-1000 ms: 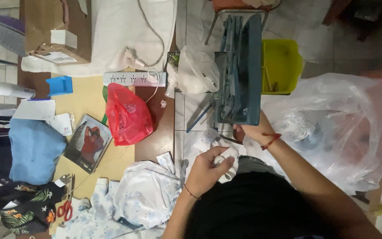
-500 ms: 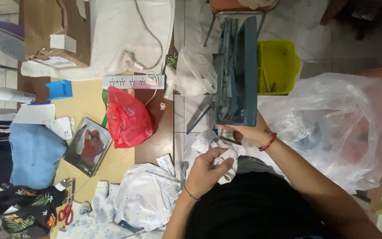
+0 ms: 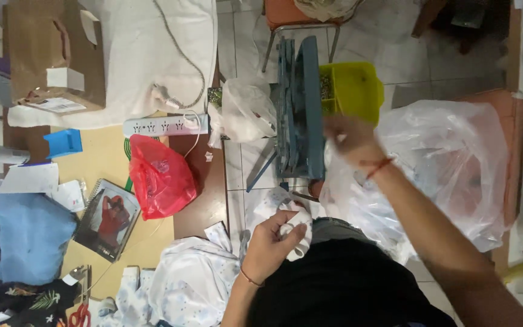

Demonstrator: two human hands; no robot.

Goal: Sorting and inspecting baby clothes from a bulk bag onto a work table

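My left hand (image 3: 272, 240) is closed on a bunched piece of white cloth (image 3: 295, 233) in front of my lap. My right hand (image 3: 347, 137), with a red string on its wrist, is raised and blurred beside a blue metal press (image 3: 298, 109), just below a yellow bin (image 3: 358, 88). Whether its fingers hold anything cannot be made out. A big clear plastic bag (image 3: 449, 157) lies under my right forearm.
A red plastic bag (image 3: 161, 175), a white power strip (image 3: 164, 125), a notebook (image 3: 105, 219), a blue folded cloth (image 3: 28, 236), a cardboard box (image 3: 52, 54) and scissors (image 3: 80, 315) lie on the table at left. White patterned fabric (image 3: 189, 284) hangs off its near edge.
My right hand has left the white cloth at the foot of the blue press and lifted up towards the yellow bin. My left hand has stayed on the cloth.
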